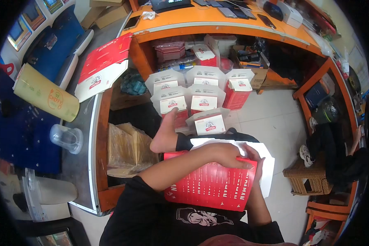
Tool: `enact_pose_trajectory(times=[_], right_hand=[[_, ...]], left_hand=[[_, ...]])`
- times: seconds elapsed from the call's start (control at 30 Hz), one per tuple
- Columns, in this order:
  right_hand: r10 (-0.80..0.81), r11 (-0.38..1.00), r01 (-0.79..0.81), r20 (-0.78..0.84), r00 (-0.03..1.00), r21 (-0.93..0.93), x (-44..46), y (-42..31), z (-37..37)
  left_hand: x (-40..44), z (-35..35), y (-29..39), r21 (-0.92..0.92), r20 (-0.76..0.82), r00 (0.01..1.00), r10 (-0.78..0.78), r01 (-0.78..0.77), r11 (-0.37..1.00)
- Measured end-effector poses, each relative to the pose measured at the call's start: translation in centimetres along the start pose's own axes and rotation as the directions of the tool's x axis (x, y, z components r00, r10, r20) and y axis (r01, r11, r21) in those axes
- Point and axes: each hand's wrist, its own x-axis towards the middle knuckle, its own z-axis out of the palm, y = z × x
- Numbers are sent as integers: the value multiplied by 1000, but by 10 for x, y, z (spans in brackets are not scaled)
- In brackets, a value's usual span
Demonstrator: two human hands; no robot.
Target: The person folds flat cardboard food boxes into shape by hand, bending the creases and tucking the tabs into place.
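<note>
Fanned, overlapping red printed carton sheets rest across my lap, white lettering facing up. My left hand reaches over them from the left, its fingers closed on their upper right corner. Close beside it, my right hand grips the right edge of the same sheets, with some fingers hidden behind. A white sheet, perhaps a carton's blank side, shows beneath and behind both hands. On the floor ahead stand several red-and-white folded cartons with raised flaps. My bare foot is against one of them.
An orange desk with phones on top stands ahead. On the left side table lie flat red cartons, a yellow cup stack and a clear plastic cup. To the right are a woven basket and another person's shoe.
</note>
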Motion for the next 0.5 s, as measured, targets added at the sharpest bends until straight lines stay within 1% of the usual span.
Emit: enact_pose_trajectory(times=[0.07,0.1,0.13,0.17,0.2,0.27,0.3,0.37,0.4,0.43,0.47,0.5], right_hand=[[-101,992,91,-120,988,-86,-14,-10,-3],[-153,982,130,-180,972,-134,-29,-16,-2],[-250,922,164,-216,944,-350,-46,-25,4],[-207,961,150,-249,946,-232,-73,-15,0],[-162,985,136,-279,947,-110,-93,-6,-1],[63,976,-132,-354,933,-174,-132,14,32],[136,942,-223,-323,936,-250,-135,12,38],[284,837,-376,-271,920,-399,-137,4,50],[255,905,-319,-243,936,-280,-137,-4,54],[220,954,-257,-220,950,-155,-134,-14,53],[-18,993,12,-52,998,-113,-124,-21,51],[-88,976,68,-91,992,-208,-120,-18,33]], left_hand=[[-3,1,-10,-3,-54,999,5,-5,1000],[-4,3,-18,6,-161,986,47,-46,999],[-4,7,-26,18,-265,960,89,-88,996],[-6,8,-31,34,-365,922,131,-127,991],[-13,-3,-29,34,-210,977,32,-25,999],[-16,-5,-24,-19,-89,995,-55,54,998],[-17,-4,-22,-38,-27,995,-96,95,995],[-16,-4,-17,-22,-8,992,-128,127,992],[-19,-3,-16,-14,3,989,-146,146,989],[-22,-2,-16,-7,-39,992,-118,118,993],[-26,-2,-16,2,-83,993,-86,87,996],[-31,-3,-16,11,-130,990,-51,53,999]])
